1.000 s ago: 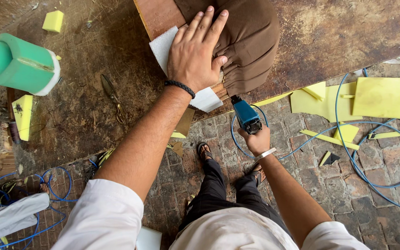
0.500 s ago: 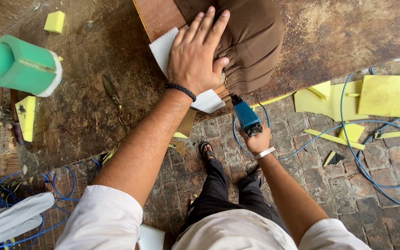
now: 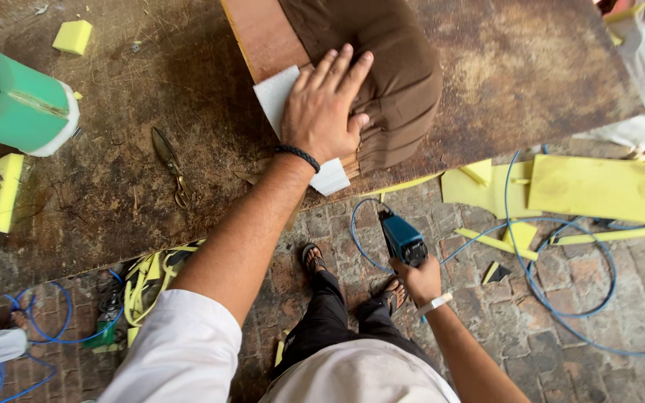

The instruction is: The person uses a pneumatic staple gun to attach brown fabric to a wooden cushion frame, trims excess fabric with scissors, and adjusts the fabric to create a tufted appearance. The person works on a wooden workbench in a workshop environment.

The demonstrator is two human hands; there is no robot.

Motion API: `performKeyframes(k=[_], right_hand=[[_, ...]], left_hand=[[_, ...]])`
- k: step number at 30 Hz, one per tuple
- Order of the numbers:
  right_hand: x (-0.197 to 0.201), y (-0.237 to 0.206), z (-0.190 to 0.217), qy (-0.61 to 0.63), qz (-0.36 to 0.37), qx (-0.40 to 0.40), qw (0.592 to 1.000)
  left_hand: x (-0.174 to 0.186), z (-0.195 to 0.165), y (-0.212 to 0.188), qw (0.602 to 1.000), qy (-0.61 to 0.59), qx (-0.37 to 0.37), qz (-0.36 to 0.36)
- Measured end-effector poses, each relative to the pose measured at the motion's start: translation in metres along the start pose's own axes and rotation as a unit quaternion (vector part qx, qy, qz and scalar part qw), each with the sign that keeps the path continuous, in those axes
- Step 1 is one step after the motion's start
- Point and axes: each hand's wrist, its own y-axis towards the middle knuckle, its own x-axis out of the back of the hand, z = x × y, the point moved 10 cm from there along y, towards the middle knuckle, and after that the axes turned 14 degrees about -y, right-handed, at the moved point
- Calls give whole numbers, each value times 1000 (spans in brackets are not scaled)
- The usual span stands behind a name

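My left hand (image 3: 328, 108) lies flat, fingers spread, on the brown fabric cushion (image 3: 382, 67) and the white sheet (image 3: 281, 101) under it, at the worktable's near edge. The cushion sits on a wooden panel (image 3: 259, 33). My right hand (image 3: 419, 280) hangs low beside my legs, closed around a blue power tool (image 3: 401, 239) whose blue hose (image 3: 561, 298) loops over the brick floor.
A pair of scissors (image 3: 169, 164) lies on the worn table (image 3: 113, 112) left of my arm. A green foam roll (image 3: 13, 104) and yellow foam blocks (image 3: 72, 36) sit at the left. Yellow foam offcuts (image 3: 599, 186) litter the floor at the right.
My view has shifted slightly. The right hand with the blue tool has dropped a little lower and away from the table edge. The left hand stays pressed on the cushion.
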Motion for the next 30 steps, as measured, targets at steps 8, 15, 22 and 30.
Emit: performKeyframes(k=[8,15,22,30], right_hand=[[28,-1,-12,-182,9,-82,980],[66,27,14,38,-23,-4,999],[135,102,63,-86,-110,63,988],[191,261,132,-374,-63,81,922]], left_hand=[[29,-2,-1,996,-87,-6,-36],[32,-5,2,993,-102,-18,-56],[56,0,-3,975,-168,-21,-144],[63,36,7,971,-122,84,-190]])
